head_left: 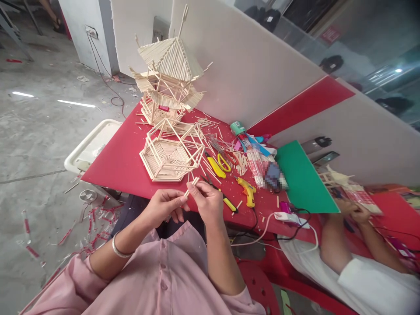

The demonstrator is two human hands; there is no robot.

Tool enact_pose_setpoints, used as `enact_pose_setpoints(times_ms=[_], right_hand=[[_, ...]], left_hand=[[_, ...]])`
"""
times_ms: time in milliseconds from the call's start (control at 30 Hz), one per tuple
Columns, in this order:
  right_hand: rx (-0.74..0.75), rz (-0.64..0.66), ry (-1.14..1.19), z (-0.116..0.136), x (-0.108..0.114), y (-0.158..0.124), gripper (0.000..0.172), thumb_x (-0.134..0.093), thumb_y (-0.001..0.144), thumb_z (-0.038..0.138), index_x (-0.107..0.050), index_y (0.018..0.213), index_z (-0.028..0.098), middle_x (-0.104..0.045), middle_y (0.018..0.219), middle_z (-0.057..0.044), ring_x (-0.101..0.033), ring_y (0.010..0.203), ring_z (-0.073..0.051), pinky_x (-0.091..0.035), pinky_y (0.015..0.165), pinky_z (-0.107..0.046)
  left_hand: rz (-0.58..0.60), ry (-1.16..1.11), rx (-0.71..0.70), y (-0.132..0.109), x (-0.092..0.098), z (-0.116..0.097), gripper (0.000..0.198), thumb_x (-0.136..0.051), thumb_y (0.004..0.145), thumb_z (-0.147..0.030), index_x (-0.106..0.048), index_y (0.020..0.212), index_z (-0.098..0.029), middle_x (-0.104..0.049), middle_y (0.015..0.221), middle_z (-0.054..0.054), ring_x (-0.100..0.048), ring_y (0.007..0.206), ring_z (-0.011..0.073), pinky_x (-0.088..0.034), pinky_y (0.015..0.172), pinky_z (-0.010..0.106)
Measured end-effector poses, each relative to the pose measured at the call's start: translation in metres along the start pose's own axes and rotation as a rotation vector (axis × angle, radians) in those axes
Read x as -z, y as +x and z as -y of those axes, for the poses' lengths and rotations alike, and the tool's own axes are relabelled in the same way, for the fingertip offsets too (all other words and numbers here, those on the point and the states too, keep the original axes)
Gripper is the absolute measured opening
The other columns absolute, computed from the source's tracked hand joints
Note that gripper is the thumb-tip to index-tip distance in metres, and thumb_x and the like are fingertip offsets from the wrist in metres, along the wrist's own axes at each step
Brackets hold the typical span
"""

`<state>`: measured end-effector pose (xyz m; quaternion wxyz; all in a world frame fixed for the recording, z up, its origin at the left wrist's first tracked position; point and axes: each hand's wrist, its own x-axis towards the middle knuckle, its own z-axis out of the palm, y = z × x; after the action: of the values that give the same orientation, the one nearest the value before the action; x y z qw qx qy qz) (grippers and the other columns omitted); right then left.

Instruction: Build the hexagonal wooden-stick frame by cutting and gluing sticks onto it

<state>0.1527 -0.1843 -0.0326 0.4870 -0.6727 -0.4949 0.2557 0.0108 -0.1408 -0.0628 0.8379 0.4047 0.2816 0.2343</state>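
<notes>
Small wooden sticks (192,186) are pinched between my two hands at the front edge of the red table (114,168). My left hand (167,205) closes its thumb and forefinger on their lower end. My right hand (206,199) grips their upper end. Just beyond my hands sits an open hexagonal stick frame (167,157) with a spiral-patterned base. Behind it stands a taller stick pagoda (170,61) with tiered roofs. Loose sticks (210,129) lie scattered to the right of both models.
Yellow-handled scissors (224,162), a yellow cutter (215,166) and a yellow glue gun (246,191) lie right of the frame. Farther right are a green board (303,179) and a power strip (292,217). Another person's hands (356,212) work at the far right. A white stool (93,140) stands left.
</notes>
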Motion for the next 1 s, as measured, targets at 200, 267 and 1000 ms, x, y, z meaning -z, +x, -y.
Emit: enact_pose_setpoints(times_ms=[200, 267, 1000], right_hand=[[0.052, -0.156, 0.032, 0.011, -0.012, -0.010, 0.032, -0.066, 0.084, 0.044, -0.064, 0.065, 0.019, -0.054, 0.065, 0.001, -0.049, 0.063, -0.012, -0.042, 0.060, -0.024], [0.036, -0.163, 0.070, 0.013, -0.015, -0.013, 0.030, -0.067, 0.082, 0.046, -0.067, 0.068, 0.019, -0.056, 0.065, 0.001, -0.049, 0.061, -0.012, -0.042, 0.058, -0.024], [-0.013, -0.230, -0.759, -0.077, 0.052, 0.008, 0.039, -0.051, 0.091, 0.049, -0.072, 0.107, 0.019, -0.074, 0.088, -0.010, -0.065, 0.069, -0.020, -0.040, 0.059, -0.028]], left_hand=[[-0.155, 0.031, -0.170, -0.012, 0.002, -0.004, 0.039, -0.078, 0.070, -0.048, -0.064, 0.085, -0.015, -0.072, 0.067, 0.004, -0.062, 0.044, 0.0128, -0.047, 0.041, 0.020], [-0.179, 0.099, -0.225, -0.019, 0.005, -0.008, 0.033, -0.076, 0.074, -0.045, -0.064, 0.078, -0.015, -0.071, 0.066, 0.005, -0.063, 0.047, 0.0126, -0.048, 0.044, 0.020], [-0.812, 0.908, -0.703, -0.014, 0.066, -0.086, 0.013, -0.062, 0.086, -0.029, -0.071, 0.084, -0.019, -0.062, 0.086, 0.003, -0.059, 0.062, 0.0100, -0.049, 0.053, 0.022]])
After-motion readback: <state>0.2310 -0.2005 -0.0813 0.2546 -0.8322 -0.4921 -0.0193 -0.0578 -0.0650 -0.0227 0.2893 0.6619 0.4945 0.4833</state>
